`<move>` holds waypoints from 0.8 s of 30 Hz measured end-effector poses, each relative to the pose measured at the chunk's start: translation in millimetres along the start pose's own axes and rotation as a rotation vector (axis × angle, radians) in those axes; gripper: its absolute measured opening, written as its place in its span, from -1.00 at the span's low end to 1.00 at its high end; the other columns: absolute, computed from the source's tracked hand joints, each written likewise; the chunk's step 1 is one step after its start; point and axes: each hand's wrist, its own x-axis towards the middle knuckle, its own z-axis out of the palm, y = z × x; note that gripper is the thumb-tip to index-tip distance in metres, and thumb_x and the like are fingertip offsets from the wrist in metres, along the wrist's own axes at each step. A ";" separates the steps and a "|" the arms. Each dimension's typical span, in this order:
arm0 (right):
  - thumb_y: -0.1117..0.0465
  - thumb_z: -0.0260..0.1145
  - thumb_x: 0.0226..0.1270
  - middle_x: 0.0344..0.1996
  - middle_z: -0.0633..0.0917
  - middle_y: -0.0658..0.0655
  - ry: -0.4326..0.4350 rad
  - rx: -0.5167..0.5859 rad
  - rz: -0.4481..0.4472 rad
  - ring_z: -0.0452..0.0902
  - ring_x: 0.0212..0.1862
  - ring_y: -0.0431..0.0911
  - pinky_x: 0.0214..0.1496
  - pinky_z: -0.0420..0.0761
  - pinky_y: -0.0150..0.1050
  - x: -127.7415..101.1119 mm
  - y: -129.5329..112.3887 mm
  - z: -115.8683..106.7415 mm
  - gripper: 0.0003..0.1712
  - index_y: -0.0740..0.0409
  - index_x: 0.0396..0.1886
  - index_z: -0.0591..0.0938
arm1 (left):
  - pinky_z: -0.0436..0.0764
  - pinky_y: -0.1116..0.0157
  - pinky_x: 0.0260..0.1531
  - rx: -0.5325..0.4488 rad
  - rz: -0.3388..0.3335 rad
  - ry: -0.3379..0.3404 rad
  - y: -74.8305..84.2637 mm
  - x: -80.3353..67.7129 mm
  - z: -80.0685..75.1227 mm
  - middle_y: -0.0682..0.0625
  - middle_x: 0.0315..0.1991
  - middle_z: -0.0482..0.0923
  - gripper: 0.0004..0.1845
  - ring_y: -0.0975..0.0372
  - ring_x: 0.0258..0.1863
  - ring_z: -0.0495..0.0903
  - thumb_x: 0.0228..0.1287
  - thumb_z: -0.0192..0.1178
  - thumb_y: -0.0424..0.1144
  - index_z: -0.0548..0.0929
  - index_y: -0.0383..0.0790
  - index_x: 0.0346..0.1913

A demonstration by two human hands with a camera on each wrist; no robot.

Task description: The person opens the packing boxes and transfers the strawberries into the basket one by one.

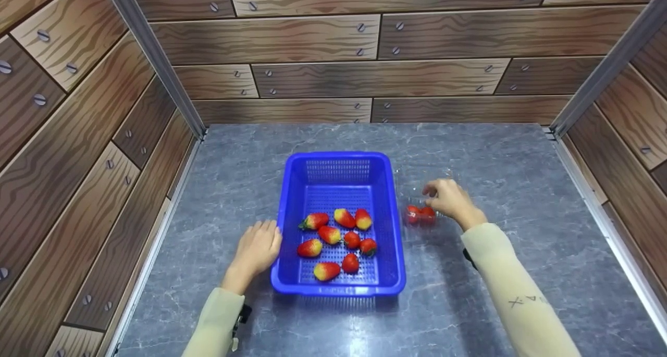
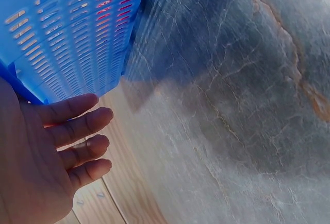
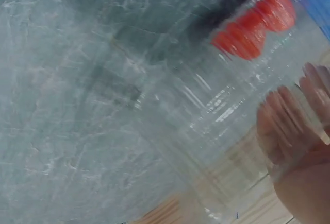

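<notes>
At centre frame, your right hand [image 1: 452, 200] grips a clear container [image 3: 216, 126] holding two strawberries [image 1: 420, 214], eight remain in the blue basket [image 1: 338, 289], which your spread left hand [image 1: 258, 248] steadies on the bench [image 1: 521, 190].

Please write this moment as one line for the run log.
left hand: rests on blue plastic basket | right hand: holds clear plastic container | red strawberries: in basket

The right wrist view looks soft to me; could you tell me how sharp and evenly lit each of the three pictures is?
Head view: sharp and evenly lit, with a soft shadow under the blue basket. Left wrist view: the left hand is fairly clear, the basket wall overexposed and slightly smeared. Right wrist view: blurred throughout; the clear container streaks, and the strawberries inside are red smudges.
</notes>
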 end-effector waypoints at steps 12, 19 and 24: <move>0.46 0.39 -0.08 -0.29 0.71 0.39 -0.074 0.061 -0.040 0.65 -0.19 0.25 -0.07 0.62 0.16 -12.4 9.9 20.2 -0.64 0.45 -0.17 0.68 | 0.31 -0.17 0.29 -0.011 -0.032 -0.046 1.3 0.1 -2.0 -0.36 0.21 0.50 -0.49 -0.25 0.26 0.42 0.55 -0.21 -0.16 0.50 -0.49 0.25; 0.50 0.39 -0.14 -0.33 0.67 0.32 -0.042 0.047 -0.061 0.60 -0.25 0.18 -0.15 0.62 0.12 -18.2 11.8 31.5 -0.63 0.40 -0.20 0.70 | 0.34 -0.19 0.25 -0.004 -0.018 -0.023 0.3 0.7 -0.8 -0.34 0.17 0.54 -0.52 -0.23 0.21 0.46 0.54 -0.19 -0.17 0.53 -0.47 0.21; 0.49 0.37 -0.19 -0.30 0.61 0.29 0.028 0.022 -0.083 0.54 -0.29 0.14 -0.22 0.59 0.12 -24.2 14.0 39.6 -0.65 0.31 -0.26 0.72 | 0.37 -0.18 0.22 0.015 -0.006 -0.004 -0.5 0.8 0.4 -0.33 0.11 0.57 -0.54 -0.21 0.17 0.49 0.54 -0.19 -0.18 0.56 -0.47 0.15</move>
